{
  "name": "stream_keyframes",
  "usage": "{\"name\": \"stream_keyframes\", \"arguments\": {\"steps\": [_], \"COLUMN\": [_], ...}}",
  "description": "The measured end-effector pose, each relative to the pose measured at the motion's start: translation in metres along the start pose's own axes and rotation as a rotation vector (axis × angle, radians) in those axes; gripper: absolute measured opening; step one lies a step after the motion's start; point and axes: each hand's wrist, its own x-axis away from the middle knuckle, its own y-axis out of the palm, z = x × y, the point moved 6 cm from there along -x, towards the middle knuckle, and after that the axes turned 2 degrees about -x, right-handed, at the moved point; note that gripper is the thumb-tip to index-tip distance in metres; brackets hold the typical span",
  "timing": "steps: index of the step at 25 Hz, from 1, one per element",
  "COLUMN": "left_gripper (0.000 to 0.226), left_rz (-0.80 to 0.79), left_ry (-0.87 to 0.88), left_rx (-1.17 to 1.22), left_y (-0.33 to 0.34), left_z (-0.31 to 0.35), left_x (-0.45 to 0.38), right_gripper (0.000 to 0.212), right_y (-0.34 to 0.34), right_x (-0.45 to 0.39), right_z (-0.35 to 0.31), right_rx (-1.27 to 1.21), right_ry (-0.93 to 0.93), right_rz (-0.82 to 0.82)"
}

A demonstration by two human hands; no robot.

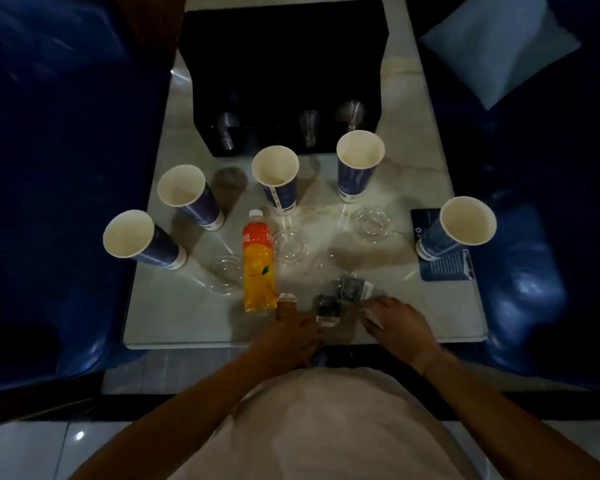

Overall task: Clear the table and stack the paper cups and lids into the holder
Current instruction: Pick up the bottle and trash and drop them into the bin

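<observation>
Several blue paper cups with white insides stand in an arc across the pale table (174, 306), among them one at the far left (136, 240), one in the middle (278, 178) and one at the far right (461, 226). Clear plastic lids (226, 273) (290, 244) (373, 224) lie flat between them. The black holder (284, 74) stands at the back, with clear pieces showing in its front slots. At the near edge, my left hand (293, 339) has its fingers curled on a small brown packet (287, 304). My right hand (397, 325) presses on a white packet (372, 317).
An orange juice bottle (258, 268) lies near the front, cap pointing away. Two dark small packets (327, 308) (350, 287) lie between my hands. A blue card (445, 268) sits under the far right cup. Blue sofas flank the table, with a pale cushion (499, 46) at the right.
</observation>
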Motion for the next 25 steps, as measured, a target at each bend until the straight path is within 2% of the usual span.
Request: {"name": "stream_keyframes", "arguments": {"steps": [1, 3, 4, 10, 13, 16, 21, 25], "left_gripper": [0.043, 0.042, 0.045, 0.048, 0.052, 0.052, 0.039, 0.038], "left_rz": [0.033, 0.169, 0.217, 0.197, 0.197, 0.227, 0.201, 0.187], "left_ry": [-0.009, -0.177, -0.248, -0.465, -0.498, -0.521, -0.468, -0.427], "left_rx": [-0.038, 0.065, 0.094, 0.072, 0.072, 0.115, 0.126, 0.161], "left_y": [-0.004, -0.014, -0.018, -0.001, 0.002, 0.001, -0.002, -0.006], "left_z": [0.001, -0.005, -0.005, -0.006, -0.004, -0.006, -0.004, -0.004], "left_x": [-0.012, -0.031, -0.038, -0.056, -0.060, -0.060, -0.059, -0.048], "right_gripper": [0.037, 0.042, 0.045, 0.049, 0.043, 0.037, 0.037, 0.036], "right_y": [-0.004, -0.007, -0.007, 0.011, 0.013, 0.013, 0.016, 0.023], "right_x": [-0.006, -0.016, -0.022, -0.042, -0.047, -0.048, -0.046, -0.046], "right_z": [0.001, 0.006, 0.008, 0.025, 0.026, 0.028, 0.030, 0.031], "right_rx": [-0.029, -0.083, -0.094, 0.004, 0.040, -0.078, -0.196, -0.193], "right_ry": [-0.011, -0.001, 0.018, 0.130, 0.155, 0.197, 0.216, 0.247], "right_rz": [0.063, 0.146, 0.134, 0.066, 0.090, 0.103, 0.119, 0.070]}}
